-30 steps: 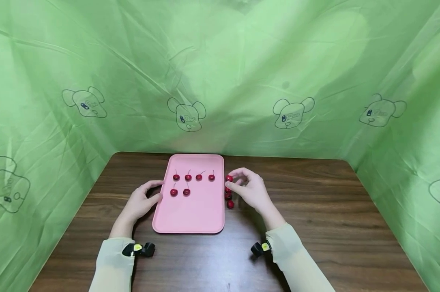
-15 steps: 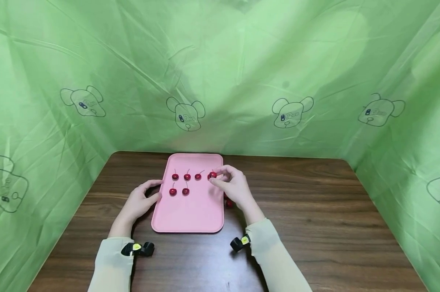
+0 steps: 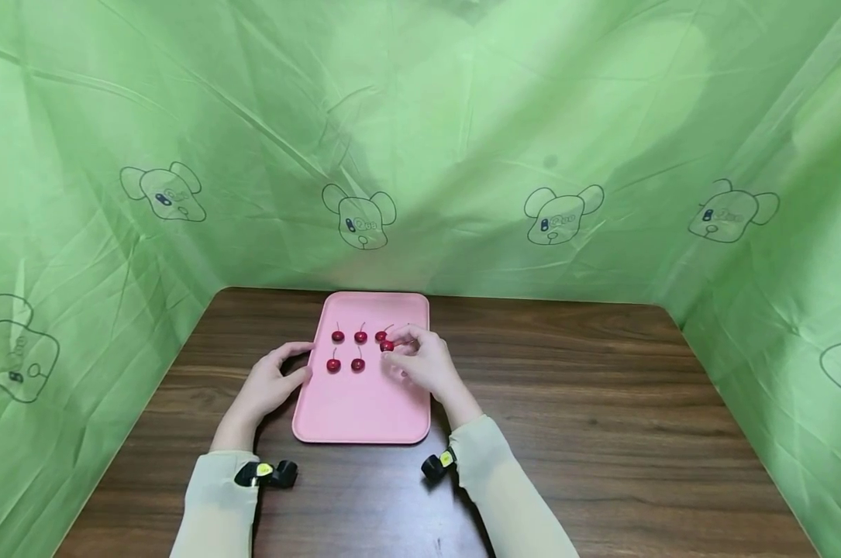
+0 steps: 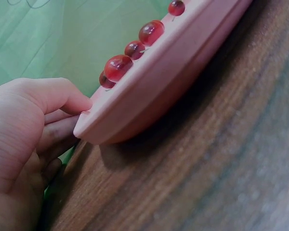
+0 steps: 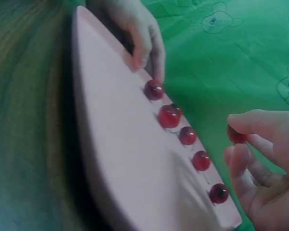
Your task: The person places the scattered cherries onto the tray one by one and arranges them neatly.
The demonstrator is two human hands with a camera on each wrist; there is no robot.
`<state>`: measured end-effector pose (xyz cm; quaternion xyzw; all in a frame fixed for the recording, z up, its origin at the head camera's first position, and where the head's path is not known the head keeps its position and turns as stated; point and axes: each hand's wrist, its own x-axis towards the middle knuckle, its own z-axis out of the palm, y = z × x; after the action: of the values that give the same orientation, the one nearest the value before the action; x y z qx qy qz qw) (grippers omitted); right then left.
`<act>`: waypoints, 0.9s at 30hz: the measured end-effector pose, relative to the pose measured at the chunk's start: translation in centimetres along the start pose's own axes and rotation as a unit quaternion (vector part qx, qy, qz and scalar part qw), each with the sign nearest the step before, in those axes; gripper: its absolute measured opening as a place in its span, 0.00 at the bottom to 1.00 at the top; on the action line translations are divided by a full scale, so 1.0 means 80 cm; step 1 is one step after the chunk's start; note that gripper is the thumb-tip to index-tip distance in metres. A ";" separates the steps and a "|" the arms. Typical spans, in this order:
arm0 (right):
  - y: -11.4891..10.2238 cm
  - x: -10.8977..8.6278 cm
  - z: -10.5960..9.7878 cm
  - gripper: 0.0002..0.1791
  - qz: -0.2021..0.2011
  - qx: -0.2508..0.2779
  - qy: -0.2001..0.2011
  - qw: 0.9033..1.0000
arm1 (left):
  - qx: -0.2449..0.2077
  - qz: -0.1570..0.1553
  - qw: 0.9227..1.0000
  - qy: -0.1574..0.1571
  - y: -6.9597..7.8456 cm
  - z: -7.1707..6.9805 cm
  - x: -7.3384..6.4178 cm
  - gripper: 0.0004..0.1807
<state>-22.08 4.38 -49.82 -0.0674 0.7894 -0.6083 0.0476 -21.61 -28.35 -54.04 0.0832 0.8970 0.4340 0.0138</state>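
My right hand (image 3: 425, 364) holds a red cherry (image 3: 387, 346) between thumb and fingertips, raised above the pink tray (image 3: 360, 418). In the right wrist view that cherry (image 5: 236, 134) is partly covered by the fingers. On the tray's back part lies a row of stemmed cherries (image 3: 360, 337), its right end hidden behind my right hand. Two more, one of them this cherry (image 3: 358, 364), lie in front of that row. At the tray's left edge my left hand (image 3: 267, 387) grips the rim, thumb and fingers against it, as the left wrist view shows closely.
The tray lies on a dark wood table (image 3: 601, 403). A green cloth (image 3: 462, 155) with printed bear heads surrounds the table's back and sides. Black cameras sit on both wrists, the left camera (image 3: 280, 474) in front of the tray. My right hand and forearm cover the tray's right side.
My right hand has picked a cherry from the group beside the tray's right edge and carried it left over the tray. That group is now hidden behind my hand. My left hand stays put.
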 end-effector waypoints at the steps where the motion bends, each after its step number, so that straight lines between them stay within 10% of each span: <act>1: 0.002 0.001 0.002 0.13 0.001 -0.002 -0.004 1.000 | 0.000 0.000 1.000 0.000 0.001 0.000 0.000 0.26; 27: 0.017 0.005 0.027 0.12 0.005 -0.081 -0.005 0.997 | 0.002 -0.002 1.000 -0.002 -0.001 0.000 0.001 0.26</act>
<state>-22.18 2.64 -51.71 -0.0699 0.8364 -0.5415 0.0492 -21.71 -28.37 -54.08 0.0826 0.8979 0.4321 0.0164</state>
